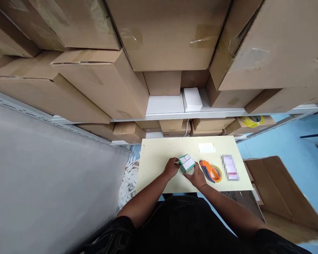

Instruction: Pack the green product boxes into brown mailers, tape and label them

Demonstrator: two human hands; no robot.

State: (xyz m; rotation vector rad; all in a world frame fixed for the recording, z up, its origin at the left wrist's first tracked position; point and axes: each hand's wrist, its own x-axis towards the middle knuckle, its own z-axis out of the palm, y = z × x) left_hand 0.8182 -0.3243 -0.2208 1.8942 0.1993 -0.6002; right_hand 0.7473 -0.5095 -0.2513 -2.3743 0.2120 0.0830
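Observation:
A small green-and-white box is above the middle of the pale table, its white upper side showing flaps and a seam. My left hand is closed at its left side, fingertips at the edge near a flap. From the right and near side, my right hand grips the box between thumb and fingers. Just right of that hand lies an orange-and-blue tape dispenser with a roll of yellowish tape. Whether the box has anything inside is hidden.
A white card and a blurred-out, phone-shaped item lie on the table. Behind it, shelves hold cardboard boxes, a white box and yellow tape. An open carton stands right; paper strips lie left.

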